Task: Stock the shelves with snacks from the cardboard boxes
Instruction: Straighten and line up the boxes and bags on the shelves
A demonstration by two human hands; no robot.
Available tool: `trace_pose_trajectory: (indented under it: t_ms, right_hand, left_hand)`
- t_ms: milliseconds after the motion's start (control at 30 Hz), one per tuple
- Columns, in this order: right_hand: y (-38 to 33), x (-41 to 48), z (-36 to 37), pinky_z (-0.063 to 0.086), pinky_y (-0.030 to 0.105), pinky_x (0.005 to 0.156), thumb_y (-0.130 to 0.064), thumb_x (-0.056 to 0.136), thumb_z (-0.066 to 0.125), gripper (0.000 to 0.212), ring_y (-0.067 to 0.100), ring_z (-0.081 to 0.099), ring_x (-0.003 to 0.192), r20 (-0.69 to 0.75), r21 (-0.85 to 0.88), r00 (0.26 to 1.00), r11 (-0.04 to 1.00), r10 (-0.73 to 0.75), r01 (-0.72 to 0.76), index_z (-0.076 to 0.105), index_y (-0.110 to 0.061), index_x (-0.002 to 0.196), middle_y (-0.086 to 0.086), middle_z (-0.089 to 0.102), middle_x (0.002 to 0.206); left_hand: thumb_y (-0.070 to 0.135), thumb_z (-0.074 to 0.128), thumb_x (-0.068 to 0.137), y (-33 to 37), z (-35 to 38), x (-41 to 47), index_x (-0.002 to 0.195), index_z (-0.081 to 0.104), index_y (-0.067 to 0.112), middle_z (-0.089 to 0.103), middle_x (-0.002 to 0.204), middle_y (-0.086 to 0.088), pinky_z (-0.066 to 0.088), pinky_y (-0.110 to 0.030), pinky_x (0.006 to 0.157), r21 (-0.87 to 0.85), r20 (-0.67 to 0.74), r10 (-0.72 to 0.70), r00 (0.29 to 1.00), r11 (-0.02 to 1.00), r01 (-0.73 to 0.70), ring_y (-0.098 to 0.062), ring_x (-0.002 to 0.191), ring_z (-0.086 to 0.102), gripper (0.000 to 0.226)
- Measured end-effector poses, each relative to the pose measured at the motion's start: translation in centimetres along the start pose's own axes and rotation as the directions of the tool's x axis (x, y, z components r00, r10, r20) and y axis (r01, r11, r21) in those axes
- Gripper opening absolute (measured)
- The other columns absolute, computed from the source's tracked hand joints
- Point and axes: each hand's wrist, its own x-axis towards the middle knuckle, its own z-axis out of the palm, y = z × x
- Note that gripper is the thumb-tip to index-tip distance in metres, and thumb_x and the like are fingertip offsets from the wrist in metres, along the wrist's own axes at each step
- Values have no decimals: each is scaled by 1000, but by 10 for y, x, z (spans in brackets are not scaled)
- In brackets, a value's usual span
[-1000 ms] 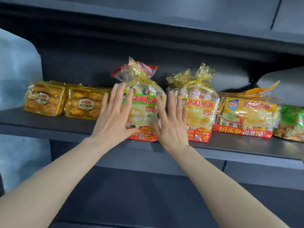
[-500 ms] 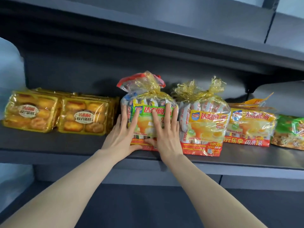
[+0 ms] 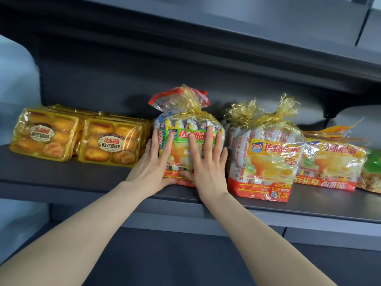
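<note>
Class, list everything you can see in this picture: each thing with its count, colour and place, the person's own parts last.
shelf: one, dark grey, across the view.
cake packs: two at the front, yellow, left on the shelf.
green-label bag: one, clear with gold tie, shelf centre, under both grips.
yellow-label bag: one, clear, gold tie, red base, right of it.
flat pack: one, yellow and red, further right.
green pack: one, green, far right edge.
left grip: one, bare, flat on the green-label bag's left front.
right grip: one, bare, flat on the green-label bag's right front.

Gold-tied snack bag [image 3: 188, 129] stands upright on dark shelf [image 3: 61, 172].
</note>
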Motion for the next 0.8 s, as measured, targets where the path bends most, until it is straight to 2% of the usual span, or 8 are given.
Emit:
trace_pose_trajectory:
  t_ms: [67,167,267,400,500,567,633,800]
  right_hand:
    - [1,-1,-10,24,71,111,-68,85,57,90,45,6,151,-70,10,997,1000,-14,15,28,-22,156,23,11,164]
    - [4,5,-24,26,69,110,-63,86,62,75,43,18,149,-235,67,971,996,-34,51,37,-24,145,18,31,156]
    - [5,21,-32,28,70,109,-65,86,62,85,44,13,150,-215,107,976,994,12,12,28,-28,154,16,20,161]
    - [9,31,-31,40,63,105,-65,89,55,87,45,9,151,-109,174,994,985,13,6,14,-32,158,16,6,166]
    - [18,28,-27,40,57,108,-55,90,62,87,43,13,150,-131,178,991,983,-25,48,13,-29,158,17,13,164]
    - [23,24,-25,37,55,111,-53,92,62,85,42,15,150,-157,204,987,977,-30,62,15,-27,157,17,17,163]
    - [26,22,-24,34,55,113,-51,93,61,82,42,15,150,-180,225,982,970,-55,95,17,-25,157,18,20,161]
    - [28,26,-19,31,60,116,-47,93,62,78,44,17,149,-193,256,977,956,-96,145,21,-24,155,19,25,159]
  left_hand:
    - [61,75,73,1,-7,-4,151,-28,32,-37,157,-5,40,-49,112,-90,-36,1,999,996,-4,-34,152,4,132]
    - [55,85,63,4,-18,2,151,4,32,-20,162,5,43,-47,109,-318,-160,-122,980,946,66,-28,149,20,122]
    - [51,89,60,8,-27,15,148,6,34,-17,163,4,40,-38,107,-474,-139,-240,961,868,148,-21,144,27,121]
    - [41,93,58,11,-26,26,132,19,28,-8,163,0,26,-5,96,-585,-131,-297,946,794,168,1,129,20,106]
    - [38,93,59,11,-26,30,133,17,30,9,160,-2,33,-14,99,-649,-115,-360,926,733,204,-11,136,32,107]
    - [46,93,54,8,-25,35,148,1,37,23,156,1,42,-26,101,-709,-40,-371,928,664,235,-15,133,41,132]
    - [63,88,45,8,-25,39,150,-20,42,27,158,5,40,-41,109,-707,65,-349,935,645,290,-16,138,40,151]
    - [45,88,63,5,-24,41,154,-17,31,38,154,10,40,-35,105,-695,87,-322,943,658,289,-14,136,44,140]
